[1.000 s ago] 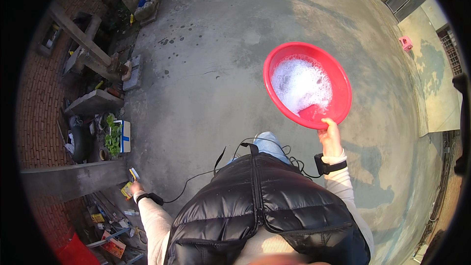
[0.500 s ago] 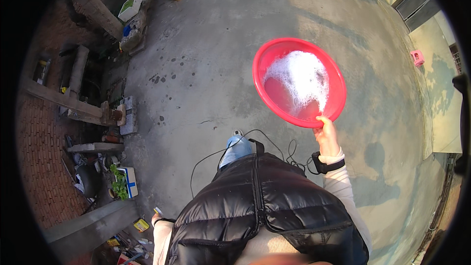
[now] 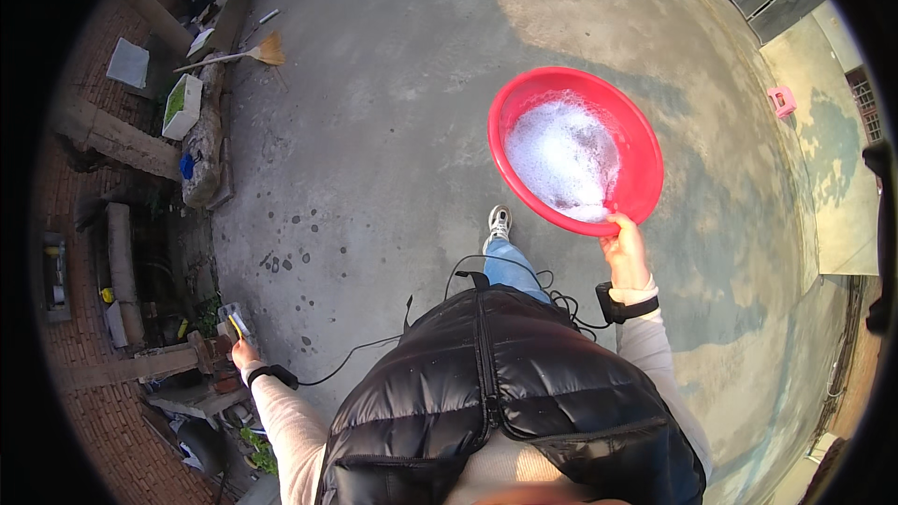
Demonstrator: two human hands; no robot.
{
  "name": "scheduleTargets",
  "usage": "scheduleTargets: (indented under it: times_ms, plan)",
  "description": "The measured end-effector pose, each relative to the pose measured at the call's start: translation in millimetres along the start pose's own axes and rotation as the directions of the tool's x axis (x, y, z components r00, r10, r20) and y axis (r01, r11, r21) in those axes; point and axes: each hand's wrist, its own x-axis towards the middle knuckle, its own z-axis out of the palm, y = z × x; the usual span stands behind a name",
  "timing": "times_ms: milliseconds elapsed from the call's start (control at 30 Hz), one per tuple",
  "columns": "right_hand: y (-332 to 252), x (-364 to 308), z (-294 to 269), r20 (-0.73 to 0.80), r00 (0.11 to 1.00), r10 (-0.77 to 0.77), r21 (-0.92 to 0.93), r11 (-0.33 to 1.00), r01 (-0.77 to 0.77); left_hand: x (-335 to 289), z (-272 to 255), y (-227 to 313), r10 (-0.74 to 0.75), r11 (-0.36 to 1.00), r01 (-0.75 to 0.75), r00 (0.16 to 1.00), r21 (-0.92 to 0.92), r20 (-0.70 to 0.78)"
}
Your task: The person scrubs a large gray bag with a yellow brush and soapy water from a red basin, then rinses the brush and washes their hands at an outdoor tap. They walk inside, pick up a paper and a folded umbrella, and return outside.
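out front, right grip [image 3: 629,257] (arm forward) clamps basin [image 3: 641,157]; left grip [image 3: 245,355] clasps yellow object [image 3: 237,324].

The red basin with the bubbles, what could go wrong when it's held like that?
Only the right hand grips the red basin, at one spot on its rim, so it might tip. The white suds could then slop out and make the concrete floor slippery. The black cable hangs in loops near the blue-jeaned leg, so it might snag.

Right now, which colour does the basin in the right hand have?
The basin is bright pinkish red; it shows best in the head view.
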Motion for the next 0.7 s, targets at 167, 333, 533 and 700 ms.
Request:
scheduleTargets:
  times_ms: [167, 333, 533, 700]
  plan:
    - [-55.5, 138.0, 120.7, 0.078, 0.996, 0.048, -0.056, 0.997, -0.044, 66.7, 59.5, 131.8, -0.040, 0.999, 0.040, 0.999, -0.010, -0.008]
    - [-129.3, 245.7, 245.9, 0.087, 0.994, 0.065, -0.185, 0.982, -0.048, -21.1, 114.6, 201.4, -0.325, 0.741, 0.084, 0.913, 0.666, 0.246]
    - [-185.1, 365.8, 370.4, 0.101, 0.994, -0.029, -0.131, 0.990, 0.042, -59.3, 173.8, 287.7, -0.584, 0.637, 0.181, 0.747, 0.749, 0.317]
    - [-221.7, 441.9, 467.3, 0.029, 0.999, -0.041, -0.021, 0.999, 0.042, 95.3, 265.6, 443.3, -0.422, 0.640, -0.055, 0.809, 0.766, 0.411]
